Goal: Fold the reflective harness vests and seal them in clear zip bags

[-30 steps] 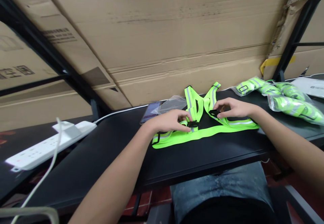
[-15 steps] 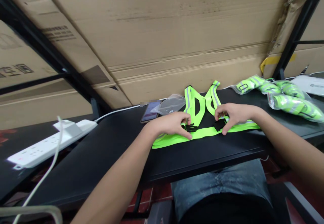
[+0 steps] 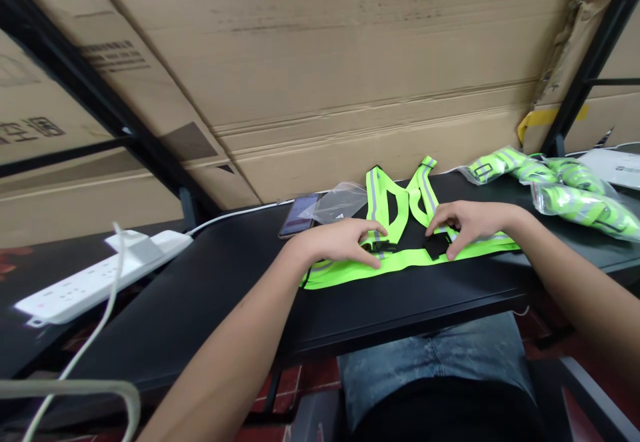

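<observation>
A neon yellow-green reflective safety vest [image 3: 400,260] with grey reflective stripes lies flat on the black table [image 3: 190,295], its shoulder straps pointing away from me. My left hand [image 3: 345,242] curls over a black plastic buckle half [image 3: 381,247] on the vest's strap. My right hand [image 3: 467,222] sits with its fingers around a flat black buckle piece [image 3: 437,245]. The two buckle parts are apart, with a strip of the vest between them. My fingers hide part of each buckle.
A phone [image 3: 299,215] and a clear plastic bag [image 3: 340,203] lie beyond my left hand. Bagged green vests [image 3: 575,195] are piled at the right. A white power strip [image 3: 100,279] with a cable lies at the left. Cardboard sheets [image 3: 300,62] stand behind the table.
My right hand has moved toward me, taking the flat black buckle piece with it. My left hand stays at its buckle half, and the vest has shifted little.
</observation>
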Action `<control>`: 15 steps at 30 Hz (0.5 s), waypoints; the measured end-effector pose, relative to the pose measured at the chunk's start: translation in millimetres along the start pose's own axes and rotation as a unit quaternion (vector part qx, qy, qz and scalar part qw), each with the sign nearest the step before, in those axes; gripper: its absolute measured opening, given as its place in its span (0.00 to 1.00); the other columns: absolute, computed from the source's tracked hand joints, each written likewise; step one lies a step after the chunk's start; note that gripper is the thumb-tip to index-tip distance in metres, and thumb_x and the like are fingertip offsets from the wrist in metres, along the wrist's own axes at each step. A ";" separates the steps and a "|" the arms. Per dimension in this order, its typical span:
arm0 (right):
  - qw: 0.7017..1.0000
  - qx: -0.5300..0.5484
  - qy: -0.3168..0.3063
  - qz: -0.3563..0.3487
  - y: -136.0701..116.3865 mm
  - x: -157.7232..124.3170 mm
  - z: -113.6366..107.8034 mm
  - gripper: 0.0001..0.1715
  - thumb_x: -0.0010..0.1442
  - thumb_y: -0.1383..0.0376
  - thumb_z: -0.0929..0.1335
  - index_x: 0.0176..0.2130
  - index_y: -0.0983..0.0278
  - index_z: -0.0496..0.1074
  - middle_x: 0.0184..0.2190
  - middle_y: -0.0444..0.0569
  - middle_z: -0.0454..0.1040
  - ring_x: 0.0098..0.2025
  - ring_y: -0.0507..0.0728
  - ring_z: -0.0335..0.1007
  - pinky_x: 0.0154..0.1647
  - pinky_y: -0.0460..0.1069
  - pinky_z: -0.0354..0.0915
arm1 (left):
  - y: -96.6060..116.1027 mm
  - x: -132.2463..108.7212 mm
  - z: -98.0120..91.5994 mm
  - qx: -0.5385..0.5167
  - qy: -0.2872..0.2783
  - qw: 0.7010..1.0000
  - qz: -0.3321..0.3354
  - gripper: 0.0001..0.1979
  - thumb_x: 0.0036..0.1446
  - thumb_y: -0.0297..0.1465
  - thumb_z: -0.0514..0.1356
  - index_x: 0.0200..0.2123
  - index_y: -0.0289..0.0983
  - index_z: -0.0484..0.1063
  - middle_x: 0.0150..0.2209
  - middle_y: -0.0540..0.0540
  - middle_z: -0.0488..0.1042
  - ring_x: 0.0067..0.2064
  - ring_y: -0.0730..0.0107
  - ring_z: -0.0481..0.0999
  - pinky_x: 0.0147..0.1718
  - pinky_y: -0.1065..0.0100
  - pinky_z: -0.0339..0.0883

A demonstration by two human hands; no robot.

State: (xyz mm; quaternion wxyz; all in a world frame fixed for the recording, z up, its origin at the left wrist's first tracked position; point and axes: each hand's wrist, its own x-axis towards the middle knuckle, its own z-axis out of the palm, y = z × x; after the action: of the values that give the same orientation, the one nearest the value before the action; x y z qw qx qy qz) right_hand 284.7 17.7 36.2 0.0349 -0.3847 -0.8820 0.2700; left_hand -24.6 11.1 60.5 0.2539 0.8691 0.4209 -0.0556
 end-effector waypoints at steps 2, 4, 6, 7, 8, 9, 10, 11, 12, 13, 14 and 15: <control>1.000 -0.016 0.006 -0.016 -5.1 0.3 1.5 0.36 0.45 0.45 0.77 0.50 0.58 0.78 0.43 0.50 0.69 0.42 0.59 0.66 0.42 0.52 0.63 | 1.9 0.4 1.3 -0.009 -0.008 1.000 0.013 0.37 0.52 0.51 0.64 0.63 0.44 0.66 0.55 0.44 0.74 0.49 0.57 0.75 0.42 0.67 0.63; 1.000 -0.018 0.006 -0.016 -8.8 0.8 3.5 0.35 0.46 0.47 0.77 0.50 0.59 0.77 0.45 0.51 0.69 0.45 0.61 0.67 0.48 0.54 0.63 | 2.0 1.0 2.0 -0.009 -0.011 1.000 0.018 0.35 0.55 0.53 0.61 0.63 0.44 0.66 0.58 0.43 0.72 0.52 0.56 0.74 0.46 0.66 0.63; 1.000 -0.021 0.013 -0.018 -10.9 1.9 5.7 0.32 0.47 0.51 0.76 0.49 0.61 0.77 0.45 0.52 0.70 0.46 0.61 0.67 0.50 0.55 0.63 | 0.9 1.8 2.3 -0.004 -0.011 1.000 0.020 0.34 0.57 0.53 0.59 0.62 0.44 0.67 0.57 0.43 0.73 0.52 0.57 0.74 0.46 0.66 0.63; 0.999 -0.025 0.021 -0.024 -11.6 2.6 6.7 0.30 0.47 0.53 0.76 0.48 0.62 0.76 0.45 0.52 0.70 0.46 0.61 0.67 0.50 0.55 0.63 | 0.4 2.3 2.4 -0.003 -0.011 1.000 0.024 0.33 0.57 0.52 0.60 0.61 0.44 0.68 0.57 0.43 0.73 0.51 0.57 0.75 0.45 0.66 0.64; 0.999 -0.029 0.031 -0.033 -12.2 3.3 7.5 0.27 0.47 0.55 0.76 0.46 0.62 0.76 0.44 0.52 0.71 0.46 0.61 0.67 0.50 0.55 0.64 | 0.2 2.9 2.4 -0.002 -0.009 1.000 0.028 0.33 0.56 0.52 0.61 0.61 0.44 0.69 0.56 0.44 0.74 0.51 0.57 0.75 0.45 0.66 0.64; 0.998 -0.032 0.043 -0.043 -12.8 4.0 8.1 0.25 0.47 0.57 0.75 0.45 0.63 0.76 0.44 0.51 0.71 0.46 0.61 0.67 0.50 0.55 0.64 | 0.3 3.4 2.5 -0.002 -0.006 0.999 0.033 0.32 0.55 0.52 0.61 0.60 0.44 0.70 0.55 0.44 0.74 0.50 0.57 0.75 0.44 0.67 0.64; 0.996 -0.033 0.056 -0.053 -13.5 4.7 8.5 0.23 0.47 0.59 0.75 0.44 0.63 0.75 0.43 0.51 0.72 0.46 0.61 0.68 0.49 0.55 0.64 | 0.8 3.9 2.6 -0.002 -0.001 0.999 0.036 0.31 0.55 0.51 0.62 0.59 0.44 0.72 0.54 0.44 0.75 0.49 0.57 0.75 0.43 0.67 0.64; 0.995 -0.030 0.068 -0.062 -14.1 5.2 8.8 0.22 0.47 0.61 0.74 0.43 0.63 0.75 0.43 0.51 0.73 0.45 0.61 0.68 0.49 0.55 0.64 | 1.6 4.4 2.8 -0.002 0.006 0.999 0.040 0.30 0.55 0.51 0.62 0.58 0.43 0.73 0.53 0.44 0.76 0.48 0.58 0.75 0.42 0.67 0.63; 0.994 -0.024 0.080 -0.072 -14.8 5.6 8.8 0.21 0.48 0.61 0.73 0.43 0.63 0.74 0.42 0.50 0.74 0.45 0.61 0.69 0.48 0.54 0.64 | 2.7 4.8 3.1 -0.002 0.015 0.999 0.042 0.30 0.55 0.51 0.62 0.57 0.43 0.73 0.52 0.44 0.76 0.47 0.58 0.76 0.42 0.67 0.63; 0.992 -0.014 0.093 -0.081 -15.4 5.8 8.8 0.20 0.49 0.62 0.73 0.44 0.62 0.74 0.42 0.50 0.75 0.44 0.60 0.69 0.48 0.54 0.64 | 3.9 5.1 3.4 -0.003 0.025 0.999 0.044 0.30 0.55 0.51 0.62 0.56 0.42 0.74 0.50 0.44 0.77 0.45 0.59 0.76 0.41 0.67 0.63; 0.990 -0.004 0.107 -0.089 -15.9 6.0 8.8 0.20 0.49 0.62 0.73 0.44 0.62 0.74 0.42 0.49 0.76 0.44 0.60 0.70 0.48 0.54 0.64 | 5.1 5.4 3.7 -0.006 0.036 0.998 0.045 0.29 0.55 0.51 0.62 0.56 0.42 0.74 0.48 0.44 0.77 0.44 0.60 0.76 0.40 0.67 0.63; 0.988 0.007 0.120 -0.096 -16.4 6.2 8.8 0.20 0.50 0.62 0.72 0.44 0.62 0.74 0.42 0.49 0.77 0.44 0.60 0.71 0.48 0.54 0.64 | 6.2 5.7 4.1 -0.009 0.045 0.998 0.048 0.29 0.55 0.51 0.62 0.55 0.42 0.75 0.47 0.44 0.78 0.42 0.61 0.76 0.39 0.67 0.63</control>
State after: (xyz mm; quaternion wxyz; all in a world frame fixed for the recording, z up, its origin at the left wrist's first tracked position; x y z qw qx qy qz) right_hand 267.1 8.9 36.1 0.1686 -0.3274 -0.9025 0.2232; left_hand -15.8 10.0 57.7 0.2453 0.8875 0.3901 -0.0003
